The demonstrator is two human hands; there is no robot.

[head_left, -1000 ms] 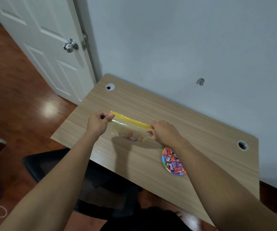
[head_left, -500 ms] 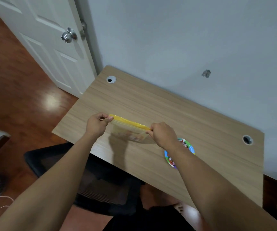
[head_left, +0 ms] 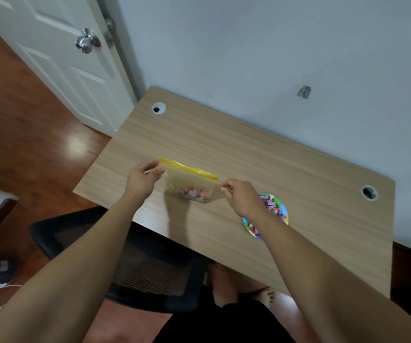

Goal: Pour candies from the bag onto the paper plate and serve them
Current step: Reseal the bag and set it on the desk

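A clear zip bag (head_left: pixel 189 181) with a yellow seal strip hangs upright above the wooden desk (head_left: pixel 261 164), a few wrapped candies resting in its bottom. My left hand (head_left: pixel 143 179) pinches the bag's top left corner. My right hand (head_left: pixel 244 198) pinches its right edge just below the strip. A colourful paper plate (head_left: pixel 277 211) with several wrapped candies lies on the desk to the right, partly hidden under my right wrist and forearm.
Two round cable holes (head_left: pixel 159 108) (head_left: pixel 369 192) sit near the desk's far corners, against a grey wall. A black mesh chair (head_left: pixel 135 256) stands at the near edge. A white door (head_left: pixel 58 53) is at left, cords lie on the wood floor.
My right hand has slid from the yellow strip's end down to the bag's right edge. The bag hangs a little lower and flatter; the plate is more visible beside my wrist.
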